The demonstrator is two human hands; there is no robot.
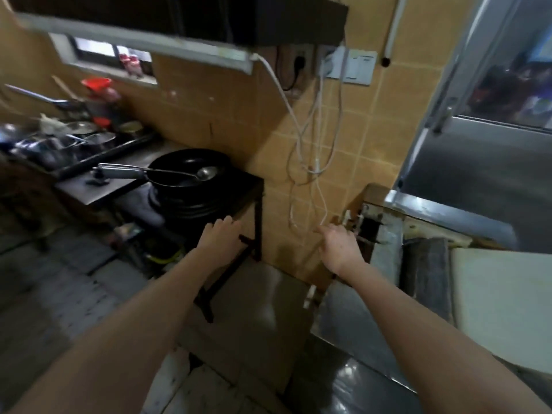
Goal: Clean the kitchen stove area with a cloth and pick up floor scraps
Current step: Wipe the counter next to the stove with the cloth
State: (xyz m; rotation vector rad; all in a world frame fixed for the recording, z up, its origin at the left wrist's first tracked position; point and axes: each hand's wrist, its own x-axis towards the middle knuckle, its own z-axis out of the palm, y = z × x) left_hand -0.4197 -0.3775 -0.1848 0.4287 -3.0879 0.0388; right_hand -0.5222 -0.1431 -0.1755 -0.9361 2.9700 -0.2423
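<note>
A black wok (191,170) with a metal ladle (191,174) resting in it sits on the dark stove stand (239,186) against the tan tiled wall. My left hand (219,237) reaches toward the stand's front edge just below the wok, fingers spread and empty. My right hand (340,245) is stretched toward the wall to the right of the stand, near the hanging white cables (316,162), fingers loosely apart and holding nothing. No cloth shows in either hand. A grey cloth-like thing (140,204) lies under the wok's handle, too blurred to make out.
A black range hood (209,22) hangs overhead. Several pots and lids (68,141) crowd the counter at far left. A steel counter (388,258) and white board (501,306) stand at right. Wall sockets (349,65) sit above the cables. Grey tiled floor (59,294) lies below.
</note>
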